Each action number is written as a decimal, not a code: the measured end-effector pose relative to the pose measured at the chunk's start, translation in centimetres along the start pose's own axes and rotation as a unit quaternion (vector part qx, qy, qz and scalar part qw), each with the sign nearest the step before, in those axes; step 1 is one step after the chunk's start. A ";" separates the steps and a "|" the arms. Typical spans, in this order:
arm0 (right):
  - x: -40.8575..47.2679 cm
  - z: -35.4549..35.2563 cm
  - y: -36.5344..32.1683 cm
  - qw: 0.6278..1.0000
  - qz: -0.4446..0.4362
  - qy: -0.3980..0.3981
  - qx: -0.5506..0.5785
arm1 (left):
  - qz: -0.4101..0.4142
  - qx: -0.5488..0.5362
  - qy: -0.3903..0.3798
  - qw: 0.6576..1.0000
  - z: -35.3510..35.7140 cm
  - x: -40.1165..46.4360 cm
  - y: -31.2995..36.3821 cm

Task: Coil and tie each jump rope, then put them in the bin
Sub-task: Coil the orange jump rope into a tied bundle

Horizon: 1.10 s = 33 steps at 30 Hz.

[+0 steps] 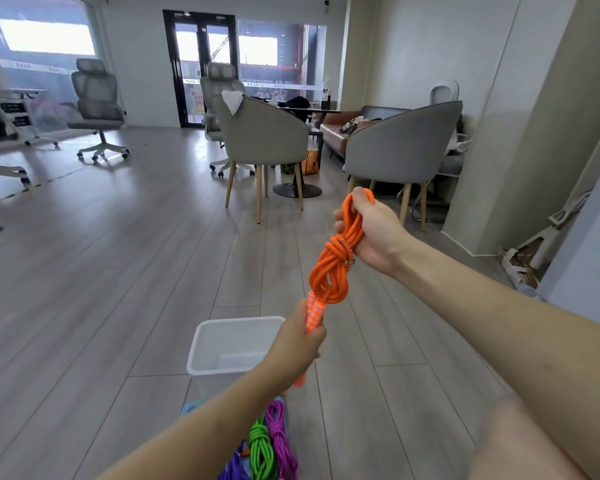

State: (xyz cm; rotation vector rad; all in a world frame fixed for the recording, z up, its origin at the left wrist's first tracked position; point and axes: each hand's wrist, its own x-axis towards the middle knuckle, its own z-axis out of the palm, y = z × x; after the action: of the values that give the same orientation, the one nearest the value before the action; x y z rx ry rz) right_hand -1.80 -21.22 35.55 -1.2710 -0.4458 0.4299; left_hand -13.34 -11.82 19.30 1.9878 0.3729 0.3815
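Right hand [371, 230] grips knotted orange rope [333, 261]; left hand [300, 341] grips its handles [314, 311].

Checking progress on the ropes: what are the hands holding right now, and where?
Both hold the orange jump rope: the right hand grips its coil's top loops, the left hand its handle.
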 end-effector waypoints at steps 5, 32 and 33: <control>-0.7 0.1 -0.1 0.946 -0.160 -0.026 -0.280 | 0.028 0.134 -0.002 0.991 -0.5 -0.5 0.0; -3.1 -0.2 4.2 0.955 -0.040 -0.159 -0.245 | -0.067 -0.121 -0.187 0.973 -4.4 -2.0 4.6; -3.0 0.0 4.3 0.966 -0.011 -0.154 -0.206 | -0.060 -0.102 -0.178 0.977 -4.4 -1.9 4.7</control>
State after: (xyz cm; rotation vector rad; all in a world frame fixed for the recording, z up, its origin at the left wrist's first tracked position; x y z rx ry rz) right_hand -4.57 -21.85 31.15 -1.6044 -0.8448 0.5369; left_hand -16.50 -11.09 25.13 1.7773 0.2137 -0.0165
